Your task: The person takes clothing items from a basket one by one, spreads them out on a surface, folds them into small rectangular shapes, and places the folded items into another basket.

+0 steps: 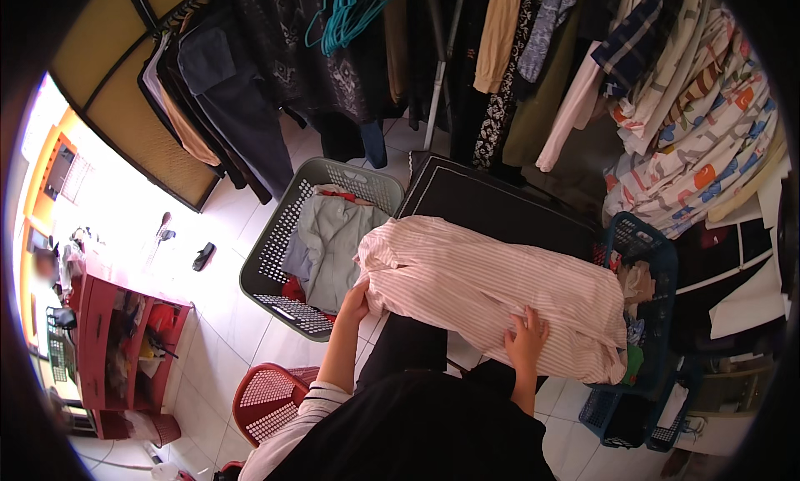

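Observation:
A pink-and-white striped shirt (pixel 462 268) lies lengthwise before me, over a black board-like surface (pixel 494 206) with pale edge lines. Its gathered end is at the left, and its other end reaches the blue basket at the right. My left hand (pixel 355 303) pinches the shirt's edge at that gathered end, thumb on top. My right hand (pixel 526 338) rests on the cloth nearer the right end, fingers spread, gripping nothing that I can see. Just left of the shirt, a grey-green laundry basket (pixel 269 231) holds a folded pale grey garment (pixel 337 231) and some red cloth.
Clothes hang along racks at the back, with teal hangers (pixel 344 19) among them. A blue basket (pixel 662 293) with cloth stands right. At lower left are a red basket (pixel 265 396) and a red cabinet (pixel 94 343). A black sandal (pixel 203 256) lies on the tiled floor.

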Available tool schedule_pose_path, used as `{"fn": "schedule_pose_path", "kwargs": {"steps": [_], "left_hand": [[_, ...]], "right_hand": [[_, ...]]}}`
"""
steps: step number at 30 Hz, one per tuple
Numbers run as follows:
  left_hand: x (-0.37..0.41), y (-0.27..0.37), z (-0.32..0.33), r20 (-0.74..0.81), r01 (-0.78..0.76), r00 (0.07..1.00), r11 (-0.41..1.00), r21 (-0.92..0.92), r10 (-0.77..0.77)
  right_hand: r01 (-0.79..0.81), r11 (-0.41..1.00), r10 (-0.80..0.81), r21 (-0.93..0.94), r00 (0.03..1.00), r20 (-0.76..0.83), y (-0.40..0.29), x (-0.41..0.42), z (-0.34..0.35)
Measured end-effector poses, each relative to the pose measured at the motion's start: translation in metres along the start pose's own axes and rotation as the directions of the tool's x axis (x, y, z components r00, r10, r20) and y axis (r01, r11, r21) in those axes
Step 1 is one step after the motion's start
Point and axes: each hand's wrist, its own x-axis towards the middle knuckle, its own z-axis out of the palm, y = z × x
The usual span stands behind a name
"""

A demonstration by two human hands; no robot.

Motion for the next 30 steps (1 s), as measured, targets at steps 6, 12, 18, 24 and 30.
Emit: {"fn": "schedule_pose_path", "kwargs": {"steps": [6, 12, 18, 24, 30], "left_hand": [[-0.043, 0.067, 0.079, 0.042, -0.379, 0.476, 0.162, 0.911, 0.878], [-0.064, 0.106, 0.098, 0.419, -0.149, 0.377, -0.392, 0.908, 0.826], [0.005, 0.066, -0.049, -0.233, 0.140, 0.942, -0.347, 0.927, -0.241], [0.037, 0.009, -0.024, -0.025, -0.041, 0.995, 0.605, 0.795, 0.100], [0.017, 0.006, 0.040, 0.012, -0.489, 0.759, 0.558, 0.671, 0.651]], "right_hand": [[-0.019, 1.000, 0.019, 0.003, 1.000, -0.009, 0.020, -0.012, 0.005], [0.060, 0.996, -0.052, 0.068, 0.992, -0.112, 0.020, 0.000, 0.016], [0.091, 0.957, -0.015, 0.276, 0.964, -0.266, 0.035, -0.017, 0.006], [0.096, 0.937, 0.011, 0.336, 0.953, -0.303, 0.030, -0.026, -0.003], [0.034, 0.942, 0.052, 0.335, 0.968, -0.245, 0.024, -0.021, -0.012]]}}
